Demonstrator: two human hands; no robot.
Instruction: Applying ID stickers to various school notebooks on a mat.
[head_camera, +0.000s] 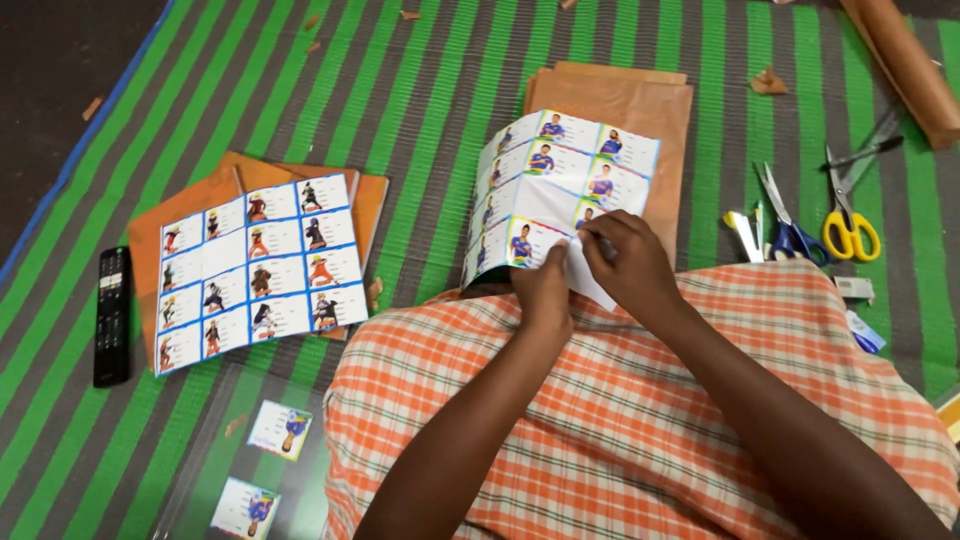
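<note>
Both hands meet at the lower edge of a sheet of picture stickers (555, 190) that stands bent and half-lifted over an orange checked cloth (620, 420) covering the person's lap. The left hand (545, 290) pinches the sheet's bottom margin, its grip clenched on the paper, though its fingertips are tucked behind the sheet and cannot be made out one by one. The right hand (630, 262) presses thumb and forefinger together on a white corner at the same edge; whether that corner is a peeling sticker or the backing itself is hard to tell. The sheet's lower right part is hidden by the hands, and its left columns curve away so the small figures there blur. Behind it lies a stack of brown paper (650, 110), mostly covered. To the left, a second sticker sheet (260, 270) lies flat on brown-covered books (365, 205), with a black remote control (112, 315) just beside it on the green striped mat (420, 90). Right of the hands lie blue-handled scissors (790, 235) and yellow-handled scissors (848, 225), near each other, and a brown paper roll (905, 65) cut off by the top edge. Two loose stickers (280, 428) sit under a clear plastic cover at bottom left, partly cropped.
</note>
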